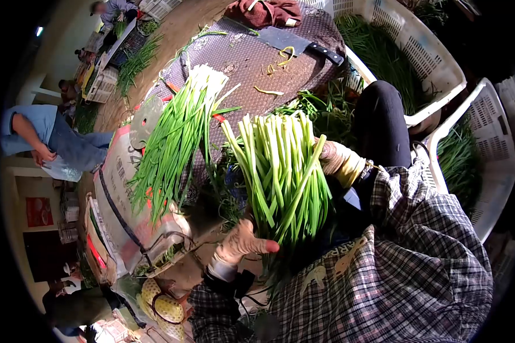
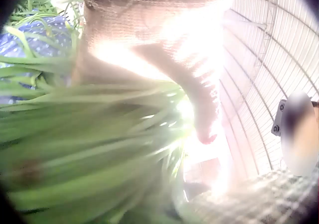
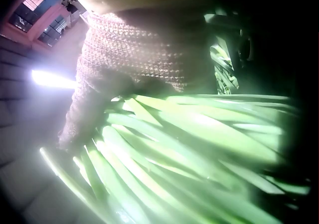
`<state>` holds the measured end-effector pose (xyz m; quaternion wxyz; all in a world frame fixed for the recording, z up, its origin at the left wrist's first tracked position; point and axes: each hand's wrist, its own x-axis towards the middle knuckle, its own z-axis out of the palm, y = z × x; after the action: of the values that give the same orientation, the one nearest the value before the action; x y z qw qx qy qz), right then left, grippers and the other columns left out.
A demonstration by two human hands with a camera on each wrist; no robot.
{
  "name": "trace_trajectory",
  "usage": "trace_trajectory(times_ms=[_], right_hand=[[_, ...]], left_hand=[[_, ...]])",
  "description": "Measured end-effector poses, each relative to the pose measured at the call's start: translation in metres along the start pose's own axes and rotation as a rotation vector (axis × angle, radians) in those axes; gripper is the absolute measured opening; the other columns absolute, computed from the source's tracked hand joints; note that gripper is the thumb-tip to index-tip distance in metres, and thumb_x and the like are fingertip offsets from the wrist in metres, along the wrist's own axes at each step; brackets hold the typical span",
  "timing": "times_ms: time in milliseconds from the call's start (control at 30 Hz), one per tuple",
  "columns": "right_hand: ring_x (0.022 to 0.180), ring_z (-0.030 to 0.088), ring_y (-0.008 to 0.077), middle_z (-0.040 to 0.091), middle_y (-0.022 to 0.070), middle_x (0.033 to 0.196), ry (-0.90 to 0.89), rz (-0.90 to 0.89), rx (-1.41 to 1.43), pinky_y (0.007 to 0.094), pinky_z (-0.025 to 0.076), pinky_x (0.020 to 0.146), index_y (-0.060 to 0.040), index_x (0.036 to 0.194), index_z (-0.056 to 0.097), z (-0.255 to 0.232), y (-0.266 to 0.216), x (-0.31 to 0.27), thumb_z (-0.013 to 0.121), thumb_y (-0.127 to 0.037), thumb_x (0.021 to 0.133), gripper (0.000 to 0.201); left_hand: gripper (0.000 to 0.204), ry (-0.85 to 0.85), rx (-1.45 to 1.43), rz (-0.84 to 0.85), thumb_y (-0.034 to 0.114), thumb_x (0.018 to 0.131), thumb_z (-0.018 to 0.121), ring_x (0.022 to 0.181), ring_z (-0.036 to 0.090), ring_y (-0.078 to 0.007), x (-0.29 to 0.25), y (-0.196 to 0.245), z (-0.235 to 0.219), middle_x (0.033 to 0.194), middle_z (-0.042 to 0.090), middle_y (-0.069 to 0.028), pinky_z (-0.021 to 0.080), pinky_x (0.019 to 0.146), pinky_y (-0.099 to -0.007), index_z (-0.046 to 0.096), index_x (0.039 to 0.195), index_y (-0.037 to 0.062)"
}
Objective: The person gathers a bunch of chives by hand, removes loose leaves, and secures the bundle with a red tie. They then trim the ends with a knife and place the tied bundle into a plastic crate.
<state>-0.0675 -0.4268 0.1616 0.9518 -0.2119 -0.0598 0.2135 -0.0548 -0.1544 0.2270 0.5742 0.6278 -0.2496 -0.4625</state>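
A thick bunch of garlic chives (image 1: pixel 283 171) stands between my two hands, pale stem ends toward the board and green leaves toward my lap. My left hand (image 1: pixel 240 244), in a knit glove, grips the leafy part from the left, its thumb lying across the front. In the left wrist view the gloved thumb (image 2: pixel 197 104) rests along the leaves (image 2: pixel 89 149). My gloved right hand (image 1: pixel 333 157) holds the right side near the pale stems, its fingers partly hidden behind them. Gloved fingers (image 3: pixel 84 104) curl at the stems (image 3: pixel 164 149) in the right wrist view.
Another chive bunch (image 1: pixel 183 126) lies on the padded board (image 1: pixel 246 74), with a cleaver (image 1: pixel 292 43) and brown cloth (image 1: pixel 263 12) farther back. White crates (image 1: pixel 440 63) of greens stand at my right. A printed sack (image 1: pixel 129 177) and a standing person (image 1: pixel 57 128) are leftward.
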Motion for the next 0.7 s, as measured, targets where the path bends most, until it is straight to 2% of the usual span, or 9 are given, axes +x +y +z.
trace_trajectory(times_ms=[67, 100, 200, 300, 400, 433, 533, 600, 700], right_hand=[[0.114, 0.053, 0.0262, 0.050, 0.0150, 0.128, -0.019, 0.000, -0.015, 0.0413, 0.044, 0.096, -0.0021, 0.136, 0.034, 0.002, 0.002, 0.003, 0.082, -0.033, 0.061, 0.094], [0.114, 0.052, 0.0252, 0.049, 0.0148, 0.128, -0.060, -0.032, -0.097, 0.0398, 0.043, 0.097, -0.0013, 0.136, 0.034, 0.003, 0.003, 0.005, 0.080, -0.039, 0.063, 0.094], [0.116, 0.049, 0.0231, 0.049, 0.0127, 0.129, -0.008, -0.082, -0.170, 0.0375, 0.038, 0.100, -0.0028, 0.137, 0.033, 0.018, 0.002, 0.007, 0.077, -0.042, 0.065, 0.093], [0.115, 0.050, 0.0226, 0.051, 0.0105, 0.128, 0.055, -0.140, -0.215, 0.0366, 0.038, 0.100, -0.0040, 0.135, 0.037, 0.022, 0.005, 0.007, 0.076, -0.039, 0.067, 0.086], [0.114, 0.049, 0.0169, 0.052, 0.0056, 0.127, 0.100, -0.145, -0.345, 0.0326, 0.037, 0.100, -0.0049, 0.133, 0.041, 0.012, 0.008, 0.008, 0.077, -0.030, 0.071, 0.076], [0.117, 0.045, 0.0145, 0.051, 0.0024, 0.128, 0.108, -0.172, -0.358, 0.0314, 0.034, 0.102, -0.0047, 0.134, 0.040, 0.012, 0.009, 0.010, 0.076, -0.026, 0.073, 0.073], [0.124, 0.037, 0.0145, 0.044, 0.0023, 0.134, 0.103, -0.249, -0.401, 0.0315, 0.026, 0.106, -0.0067, 0.139, 0.033, 0.031, 0.001, -0.002, 0.072, -0.028, 0.078, 0.076], [0.124, 0.036, 0.0147, 0.044, 0.0025, 0.135, 0.060, -0.232, -0.450, 0.0315, 0.026, 0.107, -0.0065, 0.140, 0.032, 0.028, 0.000, -0.001, 0.072, -0.029, 0.079, 0.076], [0.125, 0.035, 0.0149, 0.042, 0.0030, 0.137, 0.012, -0.173, -0.441, 0.0315, 0.025, 0.107, -0.0064, 0.140, 0.031, 0.015, 0.000, 0.001, 0.072, -0.029, 0.079, 0.077]], left_hand=[[0.112, 0.048, -0.198, 0.020, 0.044, 0.055, 0.086, 0.123, 0.040, -0.0205, 0.012, 0.006, -0.010, 0.135, 0.042, -0.0080, 0.034, 0.103, -0.0360, 0.026, 0.141, 0.0044], [0.112, 0.086, -0.280, -0.062, 0.046, 0.055, 0.086, 0.123, 0.041, -0.0203, 0.015, 0.021, -0.010, 0.135, 0.042, -0.0082, 0.033, 0.104, -0.0364, 0.027, 0.141, 0.0052], [0.103, 0.093, -0.227, -0.027, 0.044, 0.058, 0.085, 0.118, 0.045, -0.0197, 0.038, 0.036, -0.019, 0.131, 0.046, -0.0065, 0.036, 0.100, -0.0356, 0.032, 0.138, 0.0052], [0.117, 0.078, 0.050, 0.167, 0.050, 0.054, 0.084, 0.121, 0.039, -0.0206, 0.071, 0.029, -0.013, 0.132, 0.040, -0.0100, 0.034, 0.101, -0.0359, 0.019, 0.140, 0.0046], [0.136, 0.199, 0.473, 0.244, 0.057, 0.046, 0.085, 0.126, 0.032, -0.0303, 0.084, 0.022, 0.010, 0.136, 0.031, -0.0169, 0.030, 0.105, -0.0382, 0.007, 0.141, -0.0006], [0.136, 0.323, 0.548, 0.244, 0.056, 0.046, 0.086, 0.127, 0.031, -0.0324, 0.086, 0.013, 0.019, 0.136, 0.029, -0.0199, 0.030, 0.105, -0.0389, 0.007, 0.141, -0.0031], [0.114, 0.377, 0.368, 0.234, 0.045, 0.052, 0.086, 0.116, 0.045, -0.0301, 0.097, -0.001, 0.020, 0.127, 0.041, -0.0200, 0.038, 0.098, -0.0388, 0.025, 0.136, -0.0030], [0.085, 0.369, 0.261, 0.263, 0.032, 0.062, 0.085, 0.103, 0.051, -0.0183, 0.098, 0.003, 0.025, 0.116, 0.052, -0.0090, 0.042, 0.089, -0.0316, 0.042, 0.127, 0.0003], [0.073, 0.383, 0.045, 0.170, 0.025, 0.063, 0.085, 0.096, 0.054, -0.0152, 0.094, 0.016, 0.029, 0.110, 0.057, -0.0055, 0.044, 0.084, -0.0281, 0.048, 0.122, 0.0007]])
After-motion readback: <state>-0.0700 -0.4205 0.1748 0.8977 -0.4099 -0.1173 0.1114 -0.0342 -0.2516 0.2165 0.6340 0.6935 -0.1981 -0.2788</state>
